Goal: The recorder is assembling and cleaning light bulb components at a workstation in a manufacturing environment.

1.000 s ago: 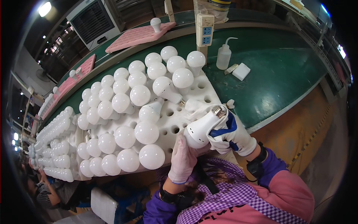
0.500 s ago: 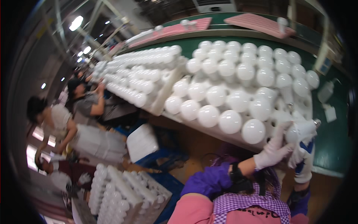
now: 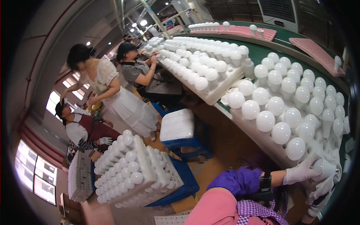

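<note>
A white light bulb (image 3: 327,168) lies sideways between my gloved hands at the lower right, its metal cap pointing right. My left hand (image 3: 302,171), in a thin white glove, has its fingers closed around the globe end. My right hand (image 3: 323,189), in a white glove too, is just below and holds the bulb from underneath; its fingers are partly hidden. Beside them stands a white foam tray (image 3: 275,153) filled with rows of bulbs. One bulb (image 3: 327,122) lies among the rows with its cap toward me.
More bulb trays (image 3: 221,89) run along the green bench (image 3: 258,56) to the far left. Pink trays (image 3: 243,30) lie behind. On the left are a blue stool (image 3: 187,144) with a white top and a stack of bulb trays (image 3: 144,157). Several people (image 3: 137,65) are beyond.
My view has swung left, bringing the people and the stacked trays further into sight. My left hand has closed on the globe of the bulb, which stays by my right hand.
</note>
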A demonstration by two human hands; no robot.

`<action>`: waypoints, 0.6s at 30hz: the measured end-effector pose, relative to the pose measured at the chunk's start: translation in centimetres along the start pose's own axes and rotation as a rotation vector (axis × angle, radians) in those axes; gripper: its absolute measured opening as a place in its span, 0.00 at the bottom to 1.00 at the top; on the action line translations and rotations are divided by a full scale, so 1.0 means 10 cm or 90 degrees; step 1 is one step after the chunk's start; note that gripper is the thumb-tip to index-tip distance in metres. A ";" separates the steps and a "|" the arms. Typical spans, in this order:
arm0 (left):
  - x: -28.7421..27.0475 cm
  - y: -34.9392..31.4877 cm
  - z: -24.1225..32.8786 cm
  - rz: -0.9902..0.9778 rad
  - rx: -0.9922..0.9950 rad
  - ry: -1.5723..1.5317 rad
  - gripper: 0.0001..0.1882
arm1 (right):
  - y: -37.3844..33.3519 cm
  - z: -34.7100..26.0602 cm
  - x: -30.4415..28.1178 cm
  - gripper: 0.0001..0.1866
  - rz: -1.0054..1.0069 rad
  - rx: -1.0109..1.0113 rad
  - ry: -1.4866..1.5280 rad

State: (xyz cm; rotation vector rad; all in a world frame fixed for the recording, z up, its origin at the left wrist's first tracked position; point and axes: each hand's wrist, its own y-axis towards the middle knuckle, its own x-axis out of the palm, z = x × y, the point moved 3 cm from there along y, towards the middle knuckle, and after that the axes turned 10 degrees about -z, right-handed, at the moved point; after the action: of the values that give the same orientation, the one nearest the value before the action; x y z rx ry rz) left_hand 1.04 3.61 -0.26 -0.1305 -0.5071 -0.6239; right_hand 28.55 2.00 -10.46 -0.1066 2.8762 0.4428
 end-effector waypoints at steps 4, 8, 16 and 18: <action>-0.13 0.03 -0.22 0.036 0.058 0.137 0.39 | 0.27 -0.75 0.14 0.21 0.063 -0.026 -0.017; -0.12 -0.03 -0.10 -0.001 0.090 0.065 0.35 | 0.35 -0.84 0.14 0.18 0.087 0.113 0.163; -0.03 -0.07 -0.12 -0.091 0.019 -0.282 0.32 | 0.35 -0.75 0.01 0.16 -0.034 0.058 0.096; -0.03 -0.07 -0.08 -0.027 0.062 0.194 0.36 | 0.28 -0.65 -0.08 0.17 0.005 0.082 0.103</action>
State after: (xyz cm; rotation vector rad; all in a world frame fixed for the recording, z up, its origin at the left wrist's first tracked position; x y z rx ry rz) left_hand 0.77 3.00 -1.15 0.0680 -0.2456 -0.6464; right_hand 27.63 2.67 -3.44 -0.1143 3.0548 0.2597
